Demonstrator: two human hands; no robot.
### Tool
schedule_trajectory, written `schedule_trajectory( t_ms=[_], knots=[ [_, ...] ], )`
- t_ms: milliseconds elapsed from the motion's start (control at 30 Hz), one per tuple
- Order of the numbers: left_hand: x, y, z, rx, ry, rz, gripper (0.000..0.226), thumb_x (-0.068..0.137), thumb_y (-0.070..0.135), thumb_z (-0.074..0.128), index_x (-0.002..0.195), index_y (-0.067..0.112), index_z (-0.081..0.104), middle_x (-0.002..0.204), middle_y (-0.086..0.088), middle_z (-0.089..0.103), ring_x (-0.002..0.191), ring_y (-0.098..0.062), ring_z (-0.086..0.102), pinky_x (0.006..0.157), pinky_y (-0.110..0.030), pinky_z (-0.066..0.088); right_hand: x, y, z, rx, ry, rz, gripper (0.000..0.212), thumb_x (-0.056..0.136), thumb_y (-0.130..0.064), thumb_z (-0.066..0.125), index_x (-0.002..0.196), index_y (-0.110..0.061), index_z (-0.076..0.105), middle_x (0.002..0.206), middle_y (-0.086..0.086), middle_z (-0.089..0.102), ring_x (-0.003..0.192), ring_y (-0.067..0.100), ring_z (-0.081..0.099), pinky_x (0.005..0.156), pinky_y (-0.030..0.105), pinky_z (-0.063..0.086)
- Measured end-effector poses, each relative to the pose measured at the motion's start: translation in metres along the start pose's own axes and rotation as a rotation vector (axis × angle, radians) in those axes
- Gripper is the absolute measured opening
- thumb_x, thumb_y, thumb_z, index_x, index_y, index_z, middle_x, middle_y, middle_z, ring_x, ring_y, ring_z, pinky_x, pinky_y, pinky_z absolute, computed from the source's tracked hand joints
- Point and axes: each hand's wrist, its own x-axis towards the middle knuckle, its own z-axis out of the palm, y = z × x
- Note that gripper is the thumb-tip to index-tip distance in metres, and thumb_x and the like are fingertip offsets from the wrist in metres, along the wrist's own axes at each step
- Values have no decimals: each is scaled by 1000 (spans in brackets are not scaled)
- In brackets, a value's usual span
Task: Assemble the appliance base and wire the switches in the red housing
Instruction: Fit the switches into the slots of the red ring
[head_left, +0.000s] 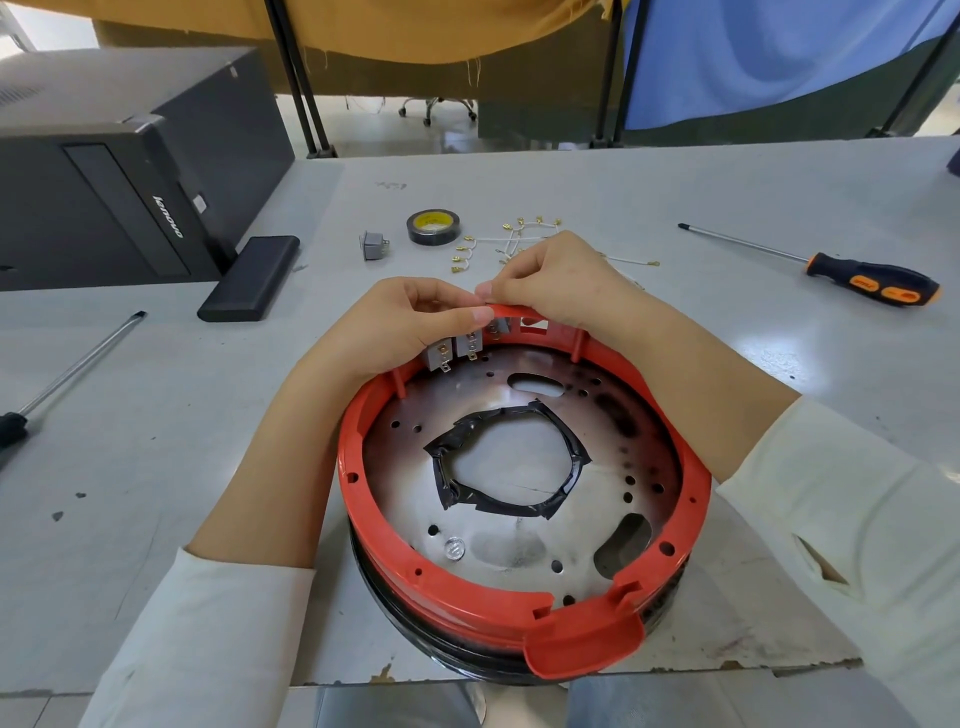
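Switch-fitting step, it seems. The red housing (395, 551) sits on the table (675, 197) near the front edge, open side up, tab pointing at the person. L hand (400, 325) & R hand (550, 280) are curled on its far rim, fingertips almost touching, by the switches (457, 348). Next, the loose switch (373, 244) & wires (514, 239) must be picked up.

Scene evenly and brightly lit, daylight entering from far left. Soft shadows cast beneath the forearms. Mild glare seen on the metal plate (519, 540) and grey table (727, 197). Wide-angle bending noted at edges; corners slightly softened.
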Motion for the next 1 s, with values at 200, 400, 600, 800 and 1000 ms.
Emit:
schedule_trajectory(
  t_ms=[200, 400, 600, 800, 1000],
  knots=[
    [-2, 1, 1, -32, -5, -7, 41, 61, 46, 76, 94, 23, 73, 87, 7, 76, 81, -1, 68, 79, -14, 48, 2, 2, 0, 54, -4, 8, 10, 80, -27, 74, 72, -21, 75, 82, -1, 72, 81, 7, 62, 76, 22, 48],
    [0, 0, 0, 31, 36, -5, 22, 74, 39, 78, 90, 26, 72, 90, 11, 74, 80, 4, 66, 79, -13, 47, 4, 4, -1, 89, -37, 45, 7, 78, -30, 76, 71, -27, 73, 89, -10, 69, 91, 3, 59, 74, 17, 43],
    [0, 0, 0, -20, -21, -9, 33, 76, 33, 77, 105, 22, 69, 98, 6, 75, 92, -4, 69, 89, -21, 49, 2, 3, 0, 52, -29, 22, 15, 81, -33, 72, 79, -20, 77, 84, -1, 72, 82, 4, 60, 67, 18, 44],
    [-1, 1, 0, 14, -55, 9, 25, 82, 32, 72, 107, 27, 71, 95, 15, 75, 91, 5, 67, 80, -6, 46, 3, 4, 4, -107, 30, -19, 22, 82, -42, 66, 69, -25, 69, 68, -8, 63, 70, 5, 56, 60, 23, 41],
    [-4, 5, 1, 112, -45, 50, 13, 86, 35, 68, 98, 31, 73, 89, 21, 74, 81, 13, 64, 70, 2, 41, 6, 4, 7, -207, 48, -67, 28, 84, -43, 64, 61, -25, 66, 60, -7, 60, 60, 5, 53, 55, 24, 39]
  ],
)
